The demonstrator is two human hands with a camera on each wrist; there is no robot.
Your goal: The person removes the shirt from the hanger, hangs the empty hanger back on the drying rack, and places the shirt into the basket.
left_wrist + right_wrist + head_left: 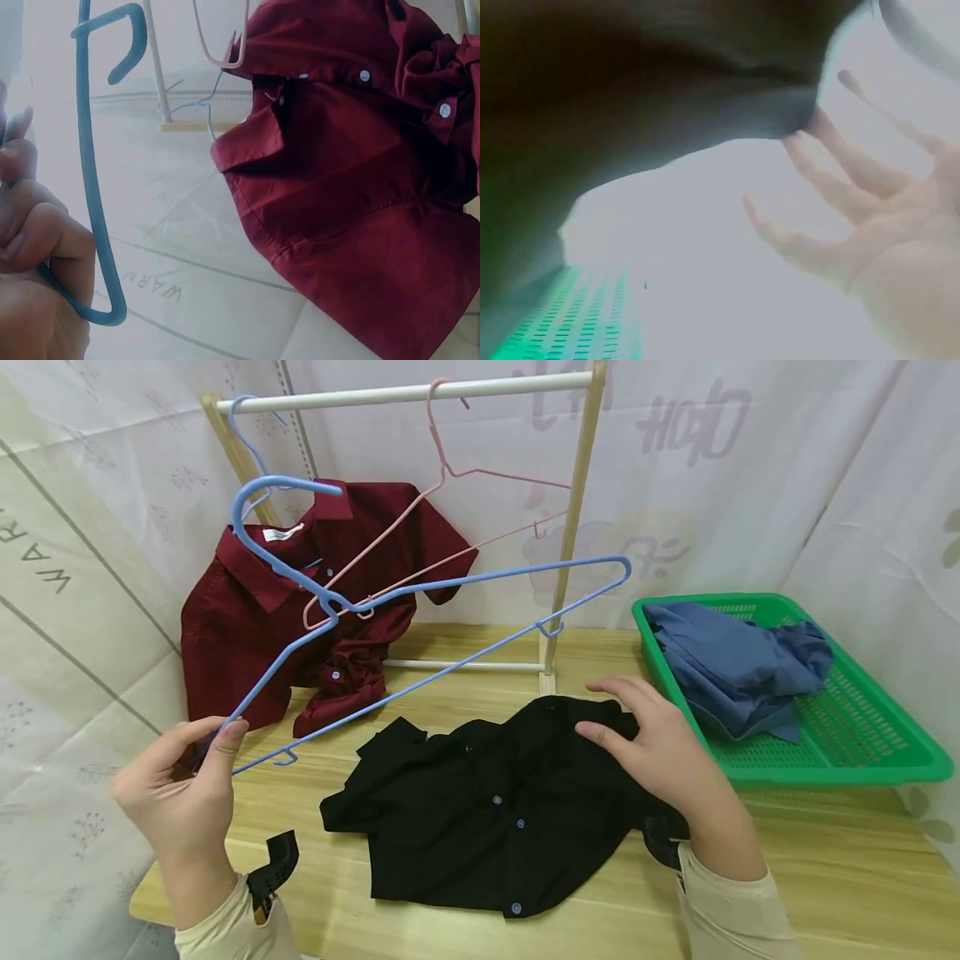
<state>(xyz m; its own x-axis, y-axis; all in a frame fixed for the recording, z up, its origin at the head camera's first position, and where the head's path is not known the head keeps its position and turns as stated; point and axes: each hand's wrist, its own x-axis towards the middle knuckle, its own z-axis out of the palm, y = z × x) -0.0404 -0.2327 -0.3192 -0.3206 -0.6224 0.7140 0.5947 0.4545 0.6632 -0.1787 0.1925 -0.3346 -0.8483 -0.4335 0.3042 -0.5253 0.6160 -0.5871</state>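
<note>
Your left forearm is rising from the lower left of the frame, and the left hand (183, 785) is bending at the wrist so that thumb and forefinger are meeting near the frame's left edge. They are pinching the left end of a blue hanger (327, 599), and in the left wrist view your fingers are curling in beside its bent end. The hanger is slanting up across the middle of the frame, its hook curving at upper left and its free end pointing to the upper right, above the table (840, 860).

Your right forearm is coming in from the lower right, and the right hand (667, 760) is reaching up and leftward, thumb and fingers spreading apart and gripping nothing. It is lying over the right side of a black shirt (450, 810), which is spreading flat across the lower middle; the right wrist view is washed out, so you cannot be sure whether your fingertips are touching the cloth.

Behind the blue hanger, a pink hanger (441, 456) is hanging from the rack (360, 397), and a red shirt (247, 610) is drooping at left. At right, a green basket (840, 774) is holding blue cloth (742, 660).
</note>
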